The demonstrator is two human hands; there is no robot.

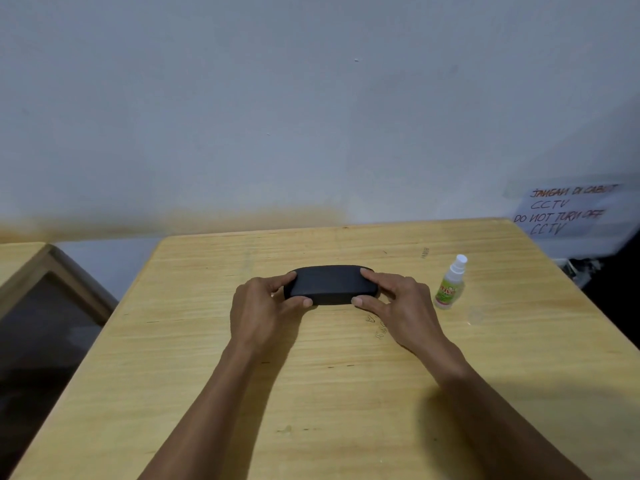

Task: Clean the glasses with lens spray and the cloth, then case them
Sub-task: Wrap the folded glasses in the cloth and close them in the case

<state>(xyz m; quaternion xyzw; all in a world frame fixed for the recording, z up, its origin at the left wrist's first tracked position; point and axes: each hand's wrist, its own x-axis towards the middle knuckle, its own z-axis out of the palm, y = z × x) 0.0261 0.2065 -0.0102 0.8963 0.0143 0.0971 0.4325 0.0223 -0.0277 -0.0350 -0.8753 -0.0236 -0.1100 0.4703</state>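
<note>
A black glasses case (330,284) lies closed on the wooden table (311,375), lengthwise from left to right. My left hand (263,306) grips its left end, thumb at the front edge and fingers over the top. My right hand (394,299) grips its right end the same way. A small lens spray bottle (450,284) with a white nozzle and a green label stands upright to the right of the case. No glasses or cloth are in view.
The table's far edge meets a pale wall. A paper notice (571,209) with handwriting hangs at the right. A second wooden table with a dark panel (41,299) stands to the left, across a gap.
</note>
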